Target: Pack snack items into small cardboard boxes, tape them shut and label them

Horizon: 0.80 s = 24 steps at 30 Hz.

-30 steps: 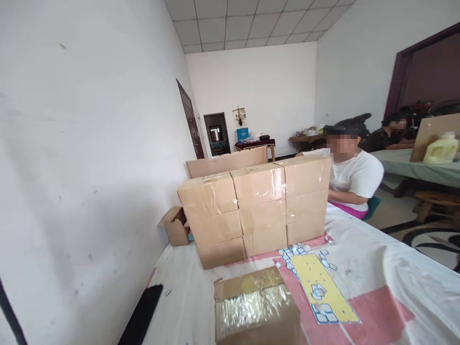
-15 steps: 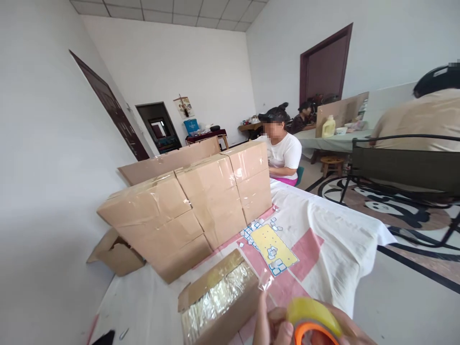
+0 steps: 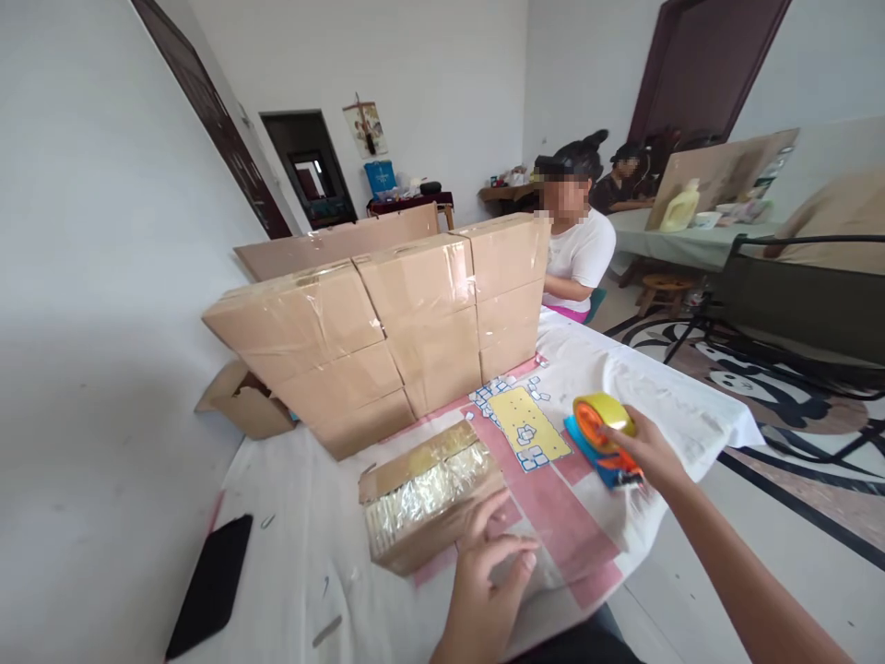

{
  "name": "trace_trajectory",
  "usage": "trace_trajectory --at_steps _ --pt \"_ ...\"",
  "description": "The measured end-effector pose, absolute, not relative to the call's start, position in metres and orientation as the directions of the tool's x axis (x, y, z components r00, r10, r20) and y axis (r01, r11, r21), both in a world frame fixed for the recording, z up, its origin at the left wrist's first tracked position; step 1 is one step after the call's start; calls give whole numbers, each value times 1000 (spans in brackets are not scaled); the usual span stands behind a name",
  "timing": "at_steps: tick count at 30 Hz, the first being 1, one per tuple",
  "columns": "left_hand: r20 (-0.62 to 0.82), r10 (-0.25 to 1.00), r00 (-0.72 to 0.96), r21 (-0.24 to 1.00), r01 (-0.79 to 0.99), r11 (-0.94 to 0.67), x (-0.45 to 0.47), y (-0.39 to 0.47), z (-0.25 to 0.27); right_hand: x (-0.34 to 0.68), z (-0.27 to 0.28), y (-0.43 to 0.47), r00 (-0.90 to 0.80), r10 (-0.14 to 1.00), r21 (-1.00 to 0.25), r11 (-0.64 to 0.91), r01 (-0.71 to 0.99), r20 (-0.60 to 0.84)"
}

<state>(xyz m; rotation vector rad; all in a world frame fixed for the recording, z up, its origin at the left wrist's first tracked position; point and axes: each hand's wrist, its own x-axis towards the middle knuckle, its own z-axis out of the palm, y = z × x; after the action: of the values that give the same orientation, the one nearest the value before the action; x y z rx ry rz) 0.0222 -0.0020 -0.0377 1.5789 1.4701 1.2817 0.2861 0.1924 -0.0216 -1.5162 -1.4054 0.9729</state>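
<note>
My right hand [image 3: 646, 447] grips an orange tape dispenser [image 3: 612, 454] with a wide roll of yellowish tape [image 3: 612, 410] on it. It is over the right side of the table, above a flat blue thing [image 3: 584, 447] whose kind I cannot make out. My left hand [image 3: 488, 572] is empty, its fingers curved and apart. Just beyond it lies a cardboard box [image 3: 435, 539], its upper side showing shiny, clear-wrapped contents between cardboard edges.
A wall of stacked, taped boxes [image 3: 373, 350] stands across the table. Yellow-and-white cut pieces [image 3: 525, 420] lie before it. A black flat object [image 3: 211, 586] is at left, an opened box [image 3: 253, 406] behind. A person in white [image 3: 581, 244] sits beyond the boxes.
The view has tipped downward. My right hand has carried the tape dispenser away to the right, and my left hand is now apart from it, beside the box.
</note>
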Motion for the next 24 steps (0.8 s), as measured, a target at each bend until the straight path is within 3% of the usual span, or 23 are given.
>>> trace_trajectory --at_steps 3,5,7,9,12,15,18,24 --pt "106 977 -186 985 151 -78 16 -5 -43 271 -19 223 59 982 -895 -190 403 -182" --pt "7 968 -253 1000 4 -7 10 -7 -49 266 -19 232 149 975 -818 -222 530 -167" --pt "-43 956 -289 998 -45 32 3 -9 -51 261 -18 228 252 968 -736 -159 658 16" --pt "-40 953 -301 999 -23 35 -4 -11 -49 252 -13 210 216 944 -694 18 720 248" --pt "41 960 -276 998 51 -27 -12 -13 -39 221 4 163 -175 913 -742 402 536 368" --pt "67 966 -250 995 91 -46 -14 -16 -28 179 26 116 -543 748 -788 570 234 380" --pt "65 960 -273 992 120 -33 -13 -22 -25 142 39 89 -649 646 -806 586 83 403" --pt "64 957 -282 993 118 -32 -28 -38 -30 110 45 73 -693 594 -834 552 -19 409"
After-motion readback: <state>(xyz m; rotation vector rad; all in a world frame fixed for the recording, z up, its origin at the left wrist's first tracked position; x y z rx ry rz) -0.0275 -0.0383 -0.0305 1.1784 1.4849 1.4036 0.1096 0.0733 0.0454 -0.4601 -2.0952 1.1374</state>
